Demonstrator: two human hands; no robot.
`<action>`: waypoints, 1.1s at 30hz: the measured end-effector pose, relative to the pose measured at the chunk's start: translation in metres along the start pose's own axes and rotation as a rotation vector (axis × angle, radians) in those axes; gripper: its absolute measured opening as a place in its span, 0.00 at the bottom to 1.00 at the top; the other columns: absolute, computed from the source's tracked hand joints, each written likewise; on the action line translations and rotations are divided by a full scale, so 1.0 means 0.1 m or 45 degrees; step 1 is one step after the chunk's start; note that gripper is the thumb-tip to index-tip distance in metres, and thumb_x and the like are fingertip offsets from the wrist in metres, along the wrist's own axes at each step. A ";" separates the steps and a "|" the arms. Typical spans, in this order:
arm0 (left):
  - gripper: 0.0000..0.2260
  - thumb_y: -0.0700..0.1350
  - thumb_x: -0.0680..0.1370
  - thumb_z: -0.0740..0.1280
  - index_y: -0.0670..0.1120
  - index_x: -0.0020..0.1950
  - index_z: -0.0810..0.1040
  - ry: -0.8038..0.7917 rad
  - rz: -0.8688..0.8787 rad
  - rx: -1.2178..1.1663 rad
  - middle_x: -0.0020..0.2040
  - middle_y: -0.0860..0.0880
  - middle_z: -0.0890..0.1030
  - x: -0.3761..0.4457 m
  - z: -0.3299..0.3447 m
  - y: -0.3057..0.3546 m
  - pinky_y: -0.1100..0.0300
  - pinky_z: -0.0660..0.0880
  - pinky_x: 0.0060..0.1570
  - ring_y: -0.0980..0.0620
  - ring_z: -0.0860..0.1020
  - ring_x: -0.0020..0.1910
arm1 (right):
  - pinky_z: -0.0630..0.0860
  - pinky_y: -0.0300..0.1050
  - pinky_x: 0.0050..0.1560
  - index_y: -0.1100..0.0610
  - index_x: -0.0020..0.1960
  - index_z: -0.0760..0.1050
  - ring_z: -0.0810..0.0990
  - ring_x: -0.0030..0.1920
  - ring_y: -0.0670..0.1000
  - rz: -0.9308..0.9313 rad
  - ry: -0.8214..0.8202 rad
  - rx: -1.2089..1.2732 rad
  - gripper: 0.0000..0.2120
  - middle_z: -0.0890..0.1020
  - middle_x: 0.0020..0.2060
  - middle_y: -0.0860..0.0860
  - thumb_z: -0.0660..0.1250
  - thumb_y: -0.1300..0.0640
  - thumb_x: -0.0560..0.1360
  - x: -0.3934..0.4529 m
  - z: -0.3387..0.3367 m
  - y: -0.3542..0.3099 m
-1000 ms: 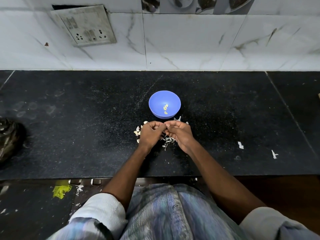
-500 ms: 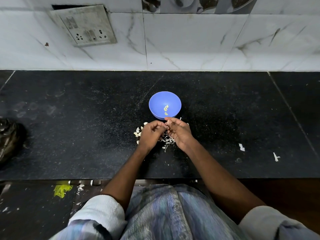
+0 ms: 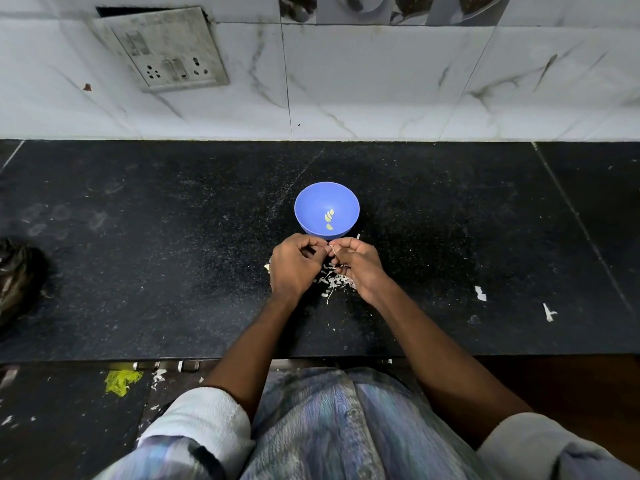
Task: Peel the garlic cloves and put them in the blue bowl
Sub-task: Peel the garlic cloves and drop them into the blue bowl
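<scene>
I hold one garlic clove (image 3: 331,250) between my two hands, just in front of the blue bowl (image 3: 326,208), on the side nearest to me and a little above the counter. The clove itself is almost hidden; I see only a thin pale strip of skin between my fingertips. My left hand (image 3: 296,266) is curled, and its thumb and first fingers seem to pinch one end of the clove. My right hand (image 3: 356,263) is curled too and pinches the skin at the other end.

A clove like this is very light, small and firm, so I judge that it needs no force, only a steady pinch at its two ends. The skin is dry, thin and tears easily, and I think the best place to take it is at the tip, where it lifts. Without skin the clove will probably be smooth and a bit slippery, and could jump from my fingers.

Inside the blue bowl a few peeled cloves (image 3: 329,219) lie already. Just in front of the bowl, under my hands, is a heap of white garlic peels (image 3: 334,283) on the black counter (image 3: 173,271)
</scene>
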State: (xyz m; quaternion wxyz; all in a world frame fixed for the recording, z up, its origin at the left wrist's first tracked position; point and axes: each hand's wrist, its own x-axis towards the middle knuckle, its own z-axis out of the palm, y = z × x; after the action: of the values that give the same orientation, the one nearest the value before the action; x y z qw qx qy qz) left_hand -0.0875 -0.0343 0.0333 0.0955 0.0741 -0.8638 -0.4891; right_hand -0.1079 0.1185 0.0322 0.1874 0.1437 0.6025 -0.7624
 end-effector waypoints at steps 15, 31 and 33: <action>0.05 0.42 0.77 0.75 0.51 0.48 0.90 -0.140 0.145 0.041 0.43 0.57 0.87 -0.03 -0.03 -0.04 0.53 0.83 0.41 0.60 0.85 0.38 | 0.74 0.37 0.35 0.69 0.54 0.80 0.79 0.34 0.48 -0.032 0.045 -0.005 0.06 0.83 0.37 0.57 0.68 0.71 0.78 -0.04 0.00 -0.03; 0.05 0.41 0.79 0.72 0.48 0.47 0.89 -0.171 0.239 0.013 0.41 0.54 0.86 -0.02 -0.02 -0.08 0.58 0.79 0.42 0.55 0.83 0.40 | 0.75 0.36 0.35 0.71 0.58 0.78 0.79 0.34 0.47 0.136 0.020 0.170 0.09 0.84 0.36 0.56 0.67 0.72 0.78 -0.03 -0.02 -0.04; 0.07 0.39 0.79 0.73 0.48 0.50 0.90 -0.134 0.206 -0.061 0.44 0.54 0.87 -0.06 -0.02 -0.04 0.62 0.80 0.42 0.55 0.84 0.41 | 0.75 0.35 0.35 0.71 0.59 0.78 0.79 0.34 0.46 0.141 0.011 0.190 0.10 0.84 0.36 0.56 0.66 0.73 0.79 -0.02 -0.02 -0.05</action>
State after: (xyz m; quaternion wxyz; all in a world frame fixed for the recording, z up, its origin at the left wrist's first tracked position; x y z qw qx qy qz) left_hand -0.0816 -0.0365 0.0305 0.0907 -0.0239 -0.8589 -0.5036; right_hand -0.1086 0.1213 0.0374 0.2156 0.1938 0.5358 -0.7931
